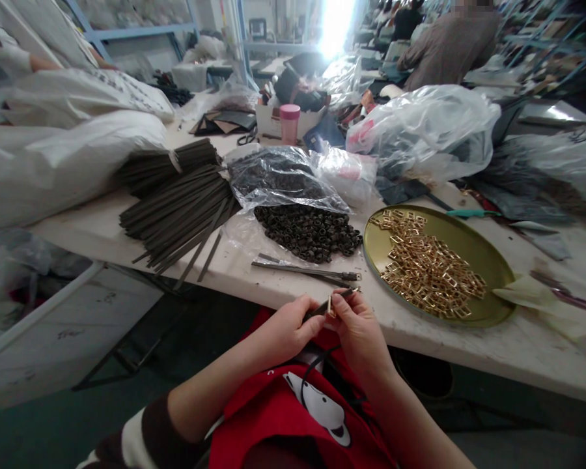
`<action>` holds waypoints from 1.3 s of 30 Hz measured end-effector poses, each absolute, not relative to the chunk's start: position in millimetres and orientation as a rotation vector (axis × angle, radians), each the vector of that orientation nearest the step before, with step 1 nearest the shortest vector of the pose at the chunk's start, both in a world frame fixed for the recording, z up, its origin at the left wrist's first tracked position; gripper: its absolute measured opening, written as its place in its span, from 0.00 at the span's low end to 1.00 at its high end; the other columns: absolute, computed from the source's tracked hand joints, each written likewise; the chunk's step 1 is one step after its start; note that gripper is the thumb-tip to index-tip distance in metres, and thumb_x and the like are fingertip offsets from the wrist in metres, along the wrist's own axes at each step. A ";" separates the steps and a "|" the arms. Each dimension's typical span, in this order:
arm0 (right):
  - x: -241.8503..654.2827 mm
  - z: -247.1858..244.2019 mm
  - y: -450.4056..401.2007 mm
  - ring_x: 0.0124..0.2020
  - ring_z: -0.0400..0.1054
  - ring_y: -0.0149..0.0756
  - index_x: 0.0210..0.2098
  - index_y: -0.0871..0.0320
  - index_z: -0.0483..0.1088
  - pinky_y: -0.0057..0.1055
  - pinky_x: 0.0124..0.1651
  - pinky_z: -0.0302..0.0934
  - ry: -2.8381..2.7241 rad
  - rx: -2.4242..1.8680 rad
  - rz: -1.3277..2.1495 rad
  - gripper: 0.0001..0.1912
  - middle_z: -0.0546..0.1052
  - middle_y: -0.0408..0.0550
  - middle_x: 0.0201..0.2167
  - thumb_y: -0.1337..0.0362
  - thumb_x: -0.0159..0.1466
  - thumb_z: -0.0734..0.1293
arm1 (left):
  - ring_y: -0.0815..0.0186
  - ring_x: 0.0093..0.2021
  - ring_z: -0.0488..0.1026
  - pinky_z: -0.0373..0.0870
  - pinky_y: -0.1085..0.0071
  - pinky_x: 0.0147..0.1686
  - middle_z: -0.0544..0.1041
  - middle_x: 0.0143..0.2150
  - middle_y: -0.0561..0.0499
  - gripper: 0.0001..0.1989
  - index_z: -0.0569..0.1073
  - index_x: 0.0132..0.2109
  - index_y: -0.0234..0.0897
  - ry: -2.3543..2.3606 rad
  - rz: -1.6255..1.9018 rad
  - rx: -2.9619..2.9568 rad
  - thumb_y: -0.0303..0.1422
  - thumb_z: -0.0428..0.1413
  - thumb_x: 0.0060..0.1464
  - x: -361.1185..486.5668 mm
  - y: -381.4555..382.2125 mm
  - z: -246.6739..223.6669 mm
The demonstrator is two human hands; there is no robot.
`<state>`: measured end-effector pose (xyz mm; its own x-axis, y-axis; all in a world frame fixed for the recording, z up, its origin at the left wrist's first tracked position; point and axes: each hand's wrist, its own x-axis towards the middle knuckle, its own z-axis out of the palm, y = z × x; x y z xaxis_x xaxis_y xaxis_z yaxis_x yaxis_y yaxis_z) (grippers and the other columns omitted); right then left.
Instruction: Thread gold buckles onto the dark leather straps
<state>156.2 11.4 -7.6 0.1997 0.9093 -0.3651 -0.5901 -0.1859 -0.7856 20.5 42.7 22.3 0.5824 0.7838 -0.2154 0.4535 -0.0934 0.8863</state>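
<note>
"Strap point(317, 311), where was it?"
"Left of the round tray point(461, 246); my left hand point(295, 327) and right hand point(361, 331) both gripped it, and a gold buckle point(330, 306) (small, shiny) sat between them."

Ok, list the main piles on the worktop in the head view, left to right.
Dark strips → small dark loops → gold buckles, lying on a round tray.
</note>
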 end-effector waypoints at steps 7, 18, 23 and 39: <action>151.2 -11.7 0.4 0.23 0.63 0.24 0.28 0.56 0.64 0.21 0.28 0.60 -0.530 -1.146 1.347 0.12 0.69 0.35 0.22 0.59 0.52 0.71 | 0.67 0.32 0.66 0.61 0.73 0.32 0.71 0.31 0.53 0.12 0.67 0.34 0.34 1.095 0.456 1.691 0.40 0.50 0.53 21.4 34.5 23.7; 153.8 -8.3 -8.2 0.22 0.65 0.27 0.30 0.57 0.67 0.25 0.28 0.63 -0.591 -1.213 1.273 0.13 0.72 0.39 0.22 0.55 0.53 0.69 | 0.71 0.25 0.61 0.58 0.76 0.25 0.64 0.23 0.56 0.06 0.63 0.27 0.34 1.152 0.476 1.552 0.33 0.48 0.49 23.2 28.0 19.7; 156.4 -3.2 -6.9 0.22 0.65 0.27 0.29 0.57 0.67 0.26 0.29 0.64 -0.681 -1.268 1.207 0.13 0.71 0.39 0.22 0.55 0.52 0.69 | 0.72 0.24 0.59 0.57 0.76 0.24 0.64 0.22 0.56 0.09 0.63 0.28 0.34 1.117 0.495 1.503 0.35 0.48 0.51 24.4 27.3 17.8; 161.5 -23.2 6.6 0.22 0.66 0.26 0.29 0.57 0.65 0.26 0.29 0.63 -0.580 -1.223 1.444 0.14 0.71 0.37 0.22 0.55 0.51 0.70 | 0.74 0.21 0.56 0.55 0.77 0.23 0.60 0.20 0.58 0.11 0.61 0.25 0.35 1.135 0.486 1.371 0.35 0.47 0.52 28.4 35.1 3.2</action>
<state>161.5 6.6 -23.2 0.1368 0.9224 -0.3612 -0.4165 -0.2773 -0.8658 28.4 35.1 3.2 0.4307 0.8345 -0.3436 0.3272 0.2105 0.9212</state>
